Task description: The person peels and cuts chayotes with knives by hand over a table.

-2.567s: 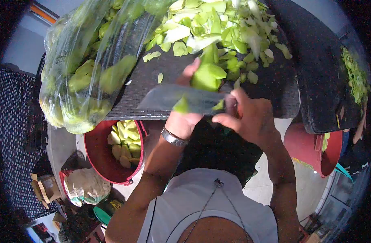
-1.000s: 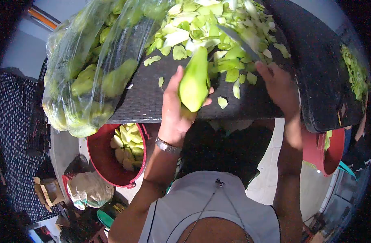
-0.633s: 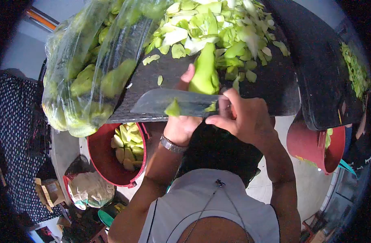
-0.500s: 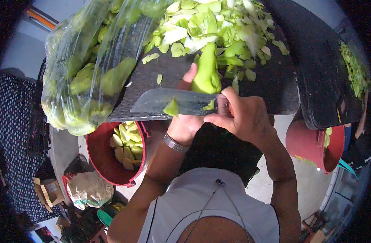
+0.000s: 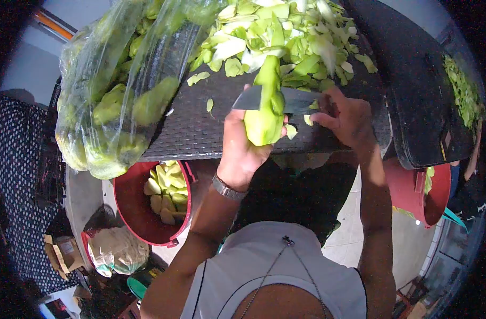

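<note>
My left hand [image 5: 241,146] is wrapped round a light green, partly peeled fruit [image 5: 263,126] that looks like a chayote, holding it lengthwise above the table's near edge. A broad-bladed knife [image 5: 301,101] is in my right hand [image 5: 348,118], its handle mostly covered by my fingers. The blade lies crosswise at the fruit and shows on both sides of it; how deep it sits in the flesh I cannot tell. Beyond the fruit spreads a heap of green peelings [image 5: 285,37], with a few loose scraps close to my hands.
A clear plastic bag [image 5: 102,122] full of green fruit rests on the left of the dark woven table [image 5: 192,125]. Below it, a red bucket [image 5: 127,212] contains pale peeled pieces. Another red bucket [image 5: 399,186] stands at right, under a second dark surface [image 5: 413,101] bearing peelings.
The knife has moved away from me, from the fruit's near end to across its middle. My right hand has moved up and right, and the fruit has turned in my left hand.
</note>
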The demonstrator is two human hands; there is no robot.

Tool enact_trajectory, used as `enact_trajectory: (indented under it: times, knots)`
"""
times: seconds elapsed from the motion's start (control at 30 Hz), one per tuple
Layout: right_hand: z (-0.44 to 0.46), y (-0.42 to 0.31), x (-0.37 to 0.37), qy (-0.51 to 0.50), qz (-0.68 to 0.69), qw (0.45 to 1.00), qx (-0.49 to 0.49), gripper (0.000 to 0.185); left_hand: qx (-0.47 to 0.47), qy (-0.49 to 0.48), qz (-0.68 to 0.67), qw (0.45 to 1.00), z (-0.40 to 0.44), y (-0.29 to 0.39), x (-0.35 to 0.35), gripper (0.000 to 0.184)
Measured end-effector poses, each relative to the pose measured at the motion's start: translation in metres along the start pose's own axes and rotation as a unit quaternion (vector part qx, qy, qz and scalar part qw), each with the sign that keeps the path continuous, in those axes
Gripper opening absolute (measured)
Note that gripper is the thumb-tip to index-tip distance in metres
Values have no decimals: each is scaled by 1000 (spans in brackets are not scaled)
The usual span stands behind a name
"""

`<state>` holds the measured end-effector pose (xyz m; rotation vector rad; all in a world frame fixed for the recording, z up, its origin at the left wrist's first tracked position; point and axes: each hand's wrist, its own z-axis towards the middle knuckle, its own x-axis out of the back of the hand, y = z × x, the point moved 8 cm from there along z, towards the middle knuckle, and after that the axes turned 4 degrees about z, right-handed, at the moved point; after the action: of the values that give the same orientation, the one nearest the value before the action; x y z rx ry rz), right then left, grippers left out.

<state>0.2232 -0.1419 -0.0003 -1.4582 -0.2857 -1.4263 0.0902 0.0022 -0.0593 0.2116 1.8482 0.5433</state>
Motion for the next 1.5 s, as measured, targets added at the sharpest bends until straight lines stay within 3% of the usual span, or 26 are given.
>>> enact_trajectory:
  times: [0.2, 0.3, 0.4, 0.47, 0.53, 0.6, 0.7, 0.8, 0.87, 0.93, 1.0, 1.13, 1.23, 1.33, 1.37, 1.5]
  knots:
    - [1, -2, -5, 13, 6, 999, 37, 60, -23, 32, 10, 999, -4, 1, -2, 43]
    - [10, 9, -11, 22, -29, 999, 9, 62, -12, 64, 12, 998, -4, 3, 0, 47]
    - [28, 58, 4, 73, -120, 977, -161, 53, 2, 16, 9, 1000, -9, 7, -13, 50]
    - [34, 65, 6, 69, -66, 991, -96, 51, -8, 50, 6, 999, -9, 12, -5, 51]
    - [34, 59, 6, 34, -7, 992, -119, 50, -32, 132, 0, 991, -8, 19, 3, 52]
    - [26, 48, 2, -17, 55, 973, -225, 52, -68, 104, 47, 991, 1, 26, -2, 49]
    - [9, 13, -8, 4, 152, 972, -178, 56, -117, 86, 94, 985, 4, 34, -8, 48]
    - [-7, -37, -13, -78, 184, 969, -144, 59, -103, 78, 99, 987, 1, 32, -17, 49]
    - [-12, -61, -13, -59, 137, 987, -52, 59, -88, 95, 89, 988, 5, 27, -8, 50]
    - [-15, -72, -15, -35, 98, 994, 27, 61, -32, -35, 29, 998, 6, 17, -36, 54]
    - [-18, -79, -16, -6, 69, 993, 93, 63, -34, -61, 50, 996, 9, 10, -34, 54]
    - [-16, -81, -13, -2, 37, 992, 119, 56, -50, -27, 15, 998, 9, 8, -28, 46]
    - [-6, -61, -21, -42, 57, 995, 71, 60, -74, 21, 42, 996, 4, 8, -8, 47]
    - [11, -10, -3, 25, 44, 996, -69, 59, -37, 15, 71, 997, -3, 12, -9, 52]
    - [12, -5, -1, -17, 63, 993, -101, 61, -32, 16, 67, 997, -5, 14, -12, 52]
    - [3, -16, -9, -34, 78, 990, -110, 58, 12, 9, 4, 1000, 2, 4, -10, 53]
